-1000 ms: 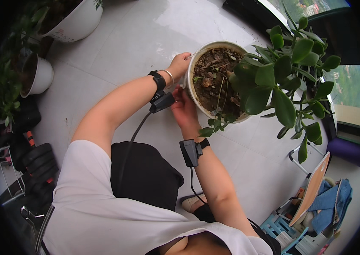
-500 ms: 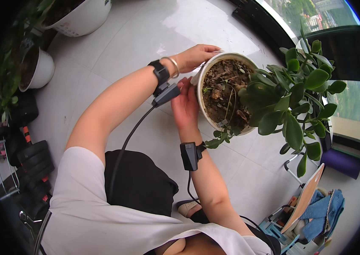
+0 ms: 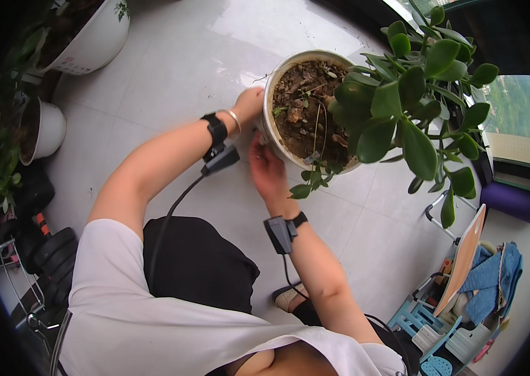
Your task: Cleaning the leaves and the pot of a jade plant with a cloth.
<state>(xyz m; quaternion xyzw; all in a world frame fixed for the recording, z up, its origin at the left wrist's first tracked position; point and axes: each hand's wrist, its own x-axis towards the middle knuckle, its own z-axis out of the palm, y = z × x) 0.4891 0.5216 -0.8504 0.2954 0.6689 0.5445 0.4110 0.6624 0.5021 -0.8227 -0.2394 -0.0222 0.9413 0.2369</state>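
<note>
A white round flowerpot [image 3: 269, 119] stands upright in front of me, filled with brown soil. From it a jade plant [image 3: 418, 150] with thick, glossy green leaves leans to the right, and a small sprig hangs over the near rim. My left hand [image 3: 250, 104] is closed in a curl against the pot's left side; its fingertips are hidden, and I cannot tell what is in them. Just below it, my right hand [image 3: 267, 168] has its fingers bent against the pot's lower left wall, the palm partly turned up and blurred.
Two more white pots, a large one [image 3: 105, 41] and a smaller one [image 3: 52, 130], stand at the left. Dumbbells [image 3: 55, 254] lie lower left. On the right are a purple roll [image 3: 511, 202], a wooden board [image 3: 463, 260] and blue denim cloth [image 3: 492, 285]. Windows border the far right.
My left hand has come off the pot's far rim and down to its left side, fingers now curled. My right hand has dropped slightly along the wall. The whole view has turned a little.
</note>
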